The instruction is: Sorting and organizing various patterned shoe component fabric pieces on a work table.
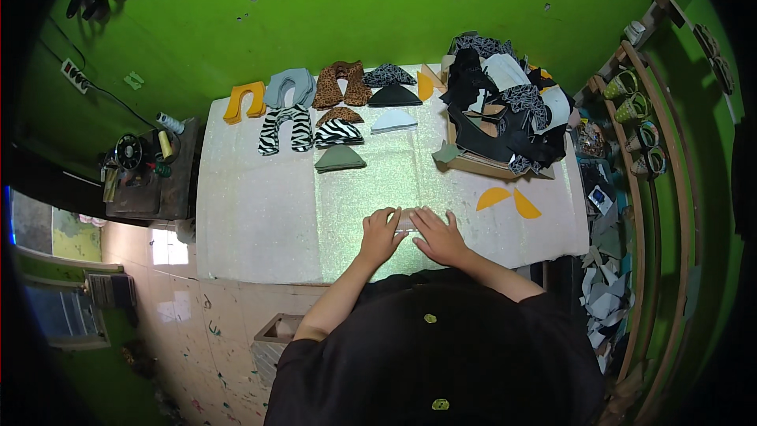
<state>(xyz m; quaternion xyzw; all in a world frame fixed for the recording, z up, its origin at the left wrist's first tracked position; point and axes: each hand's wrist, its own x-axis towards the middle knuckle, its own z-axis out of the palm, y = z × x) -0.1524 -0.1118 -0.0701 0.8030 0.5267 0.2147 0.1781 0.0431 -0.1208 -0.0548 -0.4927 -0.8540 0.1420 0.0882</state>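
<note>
A small, pale, see-through piece [406,222] lies on the near part of the table [252,209], between the person's 2 hands and partly hidden by them; what it is cannot be told. The left hand [380,235] and the right hand [440,238] are both palm down, fingertips meeting the piece from either side, the right fingers spread; whether either hand grips it or only presses on it, I cannot tell. To the right of the hands lie 2 yellow half-moons [494,199], close together. Behind these stands a box [505,167] heaped with scraps [481,134], mostly black, some white or patterned. Beyond the hands, left of the box, is a green half-moon stack [341,159], with zebra half-moons [339,133] and leopard half-moons [339,116] behind it. White half-moons [394,121] sit to their right, with black half-moons [394,96] and patterned half-moons [389,75] farther back. Toward the left are U-shaped stacks: zebra [270,131], grey [290,79], leopard [326,88] and yellow [234,104]. Past the table's left edge, thread spools [166,143] stand by a black wheel [128,151]; at the right, 4 sandals [632,109] hang on a wooden rack [661,110]. A green wall [315,8] closes the far side.
</note>
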